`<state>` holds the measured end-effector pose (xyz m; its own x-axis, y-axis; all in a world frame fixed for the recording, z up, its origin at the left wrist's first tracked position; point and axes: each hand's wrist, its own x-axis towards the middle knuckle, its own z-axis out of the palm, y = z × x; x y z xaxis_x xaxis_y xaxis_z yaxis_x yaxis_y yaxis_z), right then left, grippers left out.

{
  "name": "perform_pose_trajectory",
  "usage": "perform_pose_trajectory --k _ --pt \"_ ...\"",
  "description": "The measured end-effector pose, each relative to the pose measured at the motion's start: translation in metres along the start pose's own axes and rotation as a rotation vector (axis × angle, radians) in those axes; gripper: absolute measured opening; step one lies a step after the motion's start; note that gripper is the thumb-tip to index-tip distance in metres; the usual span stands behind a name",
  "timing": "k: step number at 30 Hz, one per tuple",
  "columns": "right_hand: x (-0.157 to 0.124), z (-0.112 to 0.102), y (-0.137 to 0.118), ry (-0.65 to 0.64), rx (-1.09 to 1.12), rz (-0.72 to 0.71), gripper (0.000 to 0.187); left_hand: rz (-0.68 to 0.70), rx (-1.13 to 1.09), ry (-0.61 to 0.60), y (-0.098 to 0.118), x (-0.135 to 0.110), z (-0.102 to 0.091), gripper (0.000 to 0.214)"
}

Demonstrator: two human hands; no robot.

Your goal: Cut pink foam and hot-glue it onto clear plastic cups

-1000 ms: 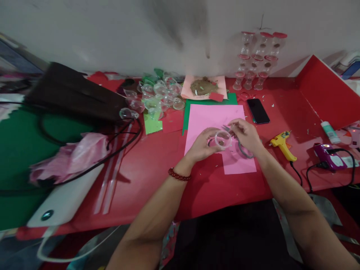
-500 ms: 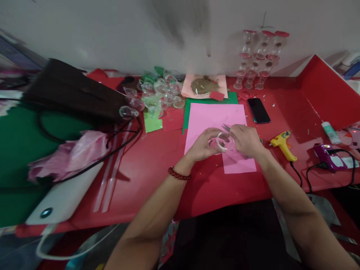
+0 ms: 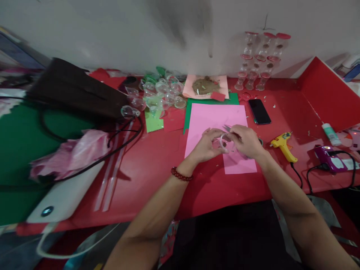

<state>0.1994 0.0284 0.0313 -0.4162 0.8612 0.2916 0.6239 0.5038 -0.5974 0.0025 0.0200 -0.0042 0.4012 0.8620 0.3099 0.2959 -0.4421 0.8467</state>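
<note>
My left hand (image 3: 208, 145) is closed round a clear plastic piece with a round rim (image 3: 224, 141), held above pink paper (image 3: 213, 114). A small dark spot shows within the rim. My right hand (image 3: 245, 139) is wrapped round a pair of scissors (image 3: 227, 128); their blade tips stick out to the upper left, and a bit of dark green handle shows past the knuckles. The right fingertips are close against the plastic piece, and whether they pinch it too I cannot tell. A beaded bracelet (image 3: 181, 174) circles my left wrist.
Clear plastic pieces (image 3: 164, 93) are heaped at the back left. A yellow glue gun (image 3: 283, 146), a phone (image 3: 260, 111) and a purple power box (image 3: 329, 159) lie to the right. Hourglass-shaped plastic columns (image 3: 253, 62) stand by the wall. A black cable (image 3: 123, 148) crosses the left side.
The plastic piece has turned slightly in my left hand, so its rim looks narrower. Both hands stay almost in place, and the scissors remain in my right hand.
</note>
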Motion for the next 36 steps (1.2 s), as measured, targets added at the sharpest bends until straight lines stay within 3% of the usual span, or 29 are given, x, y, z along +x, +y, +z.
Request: perform_pose_trajectory --k 8,16,22,26,31,36 --pt "-0.001 0.003 -0.003 0.004 0.085 0.144 0.024 -0.012 0.037 0.004 0.003 0.0 0.001 0.03" --pt "0.001 0.006 0.008 0.257 0.211 0.171 0.007 -0.062 -0.068 0.146 0.007 0.001 -0.001 0.034" --pt "-0.002 0.009 -0.005 0.07 0.132 0.069 0.018 -0.11 -0.133 0.304 0.001 0.003 0.001 0.034" --pt "-0.004 0.013 -0.006 0.097 0.102 0.037 0.019 -0.102 -0.104 0.277 0.004 0.002 0.001 0.033" --pt "0.0 0.011 0.007 0.242 0.108 0.125 0.017 -0.101 -0.204 0.295 0.001 0.003 0.0 0.036" --pt "0.003 0.012 0.016 0.116 0.13 0.213 0.005 -0.162 -0.305 0.422 -0.007 0.003 -0.004 0.043"
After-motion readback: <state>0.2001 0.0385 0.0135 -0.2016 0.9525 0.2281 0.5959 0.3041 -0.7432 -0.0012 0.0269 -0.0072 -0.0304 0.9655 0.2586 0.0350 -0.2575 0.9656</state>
